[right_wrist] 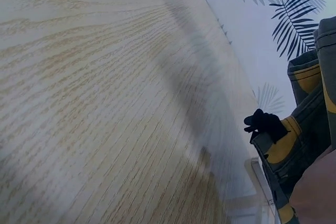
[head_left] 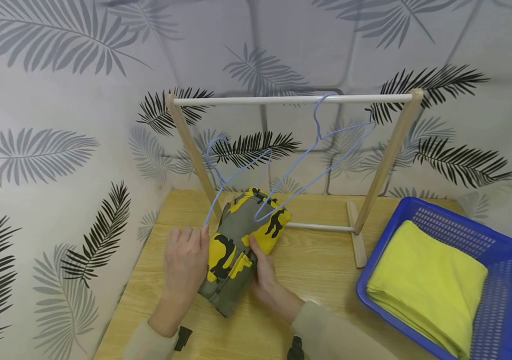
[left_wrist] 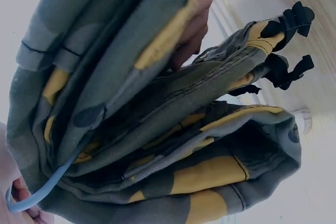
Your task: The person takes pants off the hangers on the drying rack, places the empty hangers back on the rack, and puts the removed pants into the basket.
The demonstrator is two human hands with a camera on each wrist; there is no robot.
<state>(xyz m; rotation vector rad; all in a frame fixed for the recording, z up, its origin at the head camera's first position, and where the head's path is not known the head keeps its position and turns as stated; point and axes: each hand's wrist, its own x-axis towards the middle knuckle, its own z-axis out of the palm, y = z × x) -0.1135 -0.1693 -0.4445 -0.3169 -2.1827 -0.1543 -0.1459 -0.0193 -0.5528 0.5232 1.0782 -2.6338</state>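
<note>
Printed marking seen: a black and grey leaf pattern on the backdrop, together with the yellow, black and grey camouflage of the folded garment. The garment is held before the left part of the drying rack, over the tabletop; whether its near end touches the wood cannot be told.

Left hand: fingers clamped on a corner of the blue hanger. In the left wrist view the wire runs into the garment's folds, which conceal its end. Right hand: clamped on the garment's right side, thumb on top, the other fingers largely hidden behind the cloth. Black pieces at the garment's edge appear to be ties, though the view is poor.

A second hanger hangs from the rail. At right, the blue basket, cut off by the near edge, holds a folded yellow cloth. The right wrist view catches only part of the garment.
</note>
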